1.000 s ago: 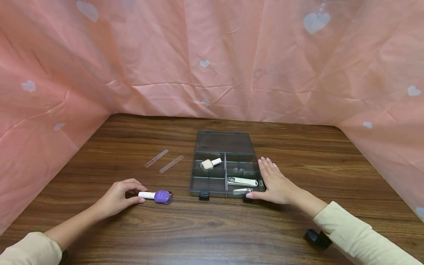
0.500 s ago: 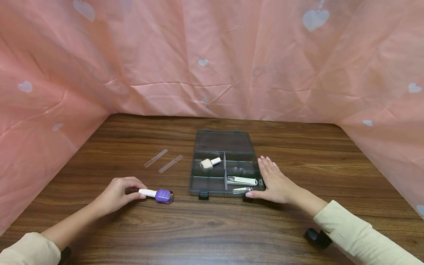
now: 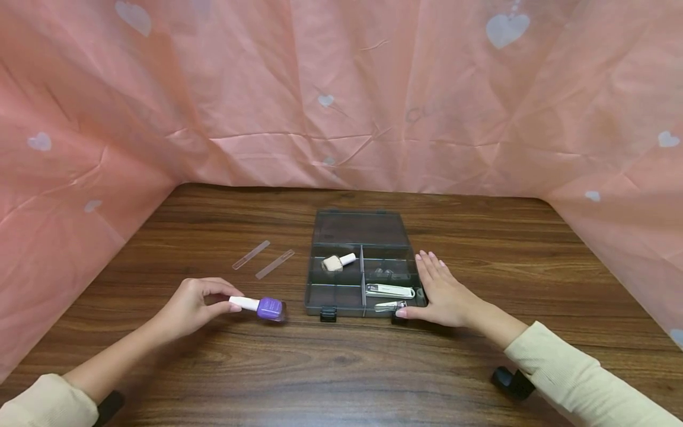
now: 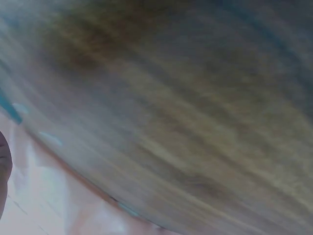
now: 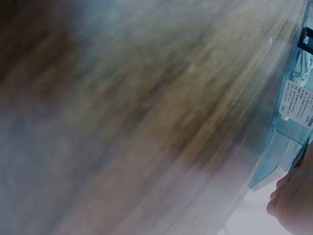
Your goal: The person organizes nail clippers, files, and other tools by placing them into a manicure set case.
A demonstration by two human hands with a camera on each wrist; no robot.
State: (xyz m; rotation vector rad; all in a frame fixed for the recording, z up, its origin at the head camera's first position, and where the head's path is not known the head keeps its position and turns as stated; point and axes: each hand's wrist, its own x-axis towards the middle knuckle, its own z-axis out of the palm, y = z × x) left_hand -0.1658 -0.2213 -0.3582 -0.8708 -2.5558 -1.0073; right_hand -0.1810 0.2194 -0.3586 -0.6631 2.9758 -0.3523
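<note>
My left hand [image 3: 194,305] pinches the white cap of a purple nail polish bottle [image 3: 271,309] between thumb and fingers, left of the box. The bottle points right, low over the table. My right hand [image 3: 445,293] lies with straight fingers along the right side of a dark see-through compartment box [image 3: 335,295], its thumb at the front corner. A beige nail polish bottle [image 3: 333,263] lies in the back left compartment. A large nail clipper [image 3: 391,291] and a smaller nail clipper [image 3: 390,306] are at the front right. Small clear pieces [image 3: 384,273] sit behind them.
Two clear flat strips [image 3: 274,264] lie on the brown wooden table [image 3: 299,379], left of the box. A pink heart-patterned cloth [image 3: 299,118] hangs around the back and sides. In the right wrist view a white printed label [image 5: 297,103] shows on the box.
The left hand has moved slightly right and up with the purple nail polish bottle, which now sits nearer the box. The right hand stays in place against the box.
</note>
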